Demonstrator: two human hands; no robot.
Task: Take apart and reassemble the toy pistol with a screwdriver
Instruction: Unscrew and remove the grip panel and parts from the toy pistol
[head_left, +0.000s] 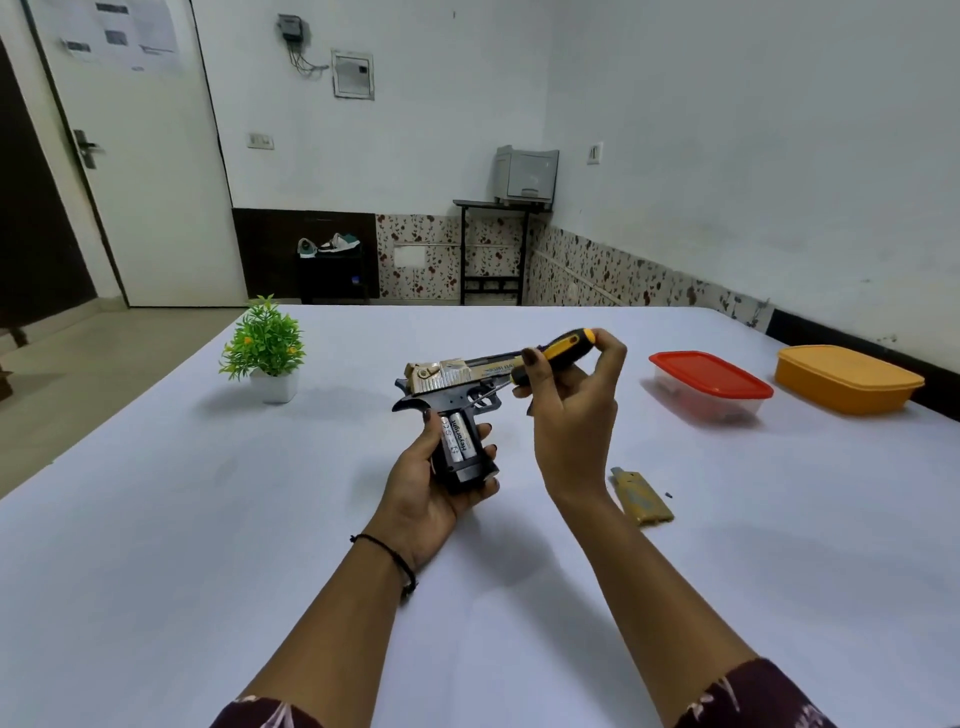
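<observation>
A black and gold toy pistol (449, 387) is held above the table, barrel pointing right. Its grip is uncovered and shows two white batteries (457, 435). My left hand (434, 488) grips the pistol's grip from below. My right hand (571, 410) holds a yellow and black screwdriver (553, 354) by its handle, the metal tip touching the pistol's frame near the trigger. A gold grip cover (641, 496) lies on the table to the right of my right wrist, with a small dark screw (668, 494) beside it.
A small green potted plant (266, 347) stands at the left of the white table (260, 519). A clear box with a red lid (709, 384) and an orange lidded box (847, 378) sit at the far right.
</observation>
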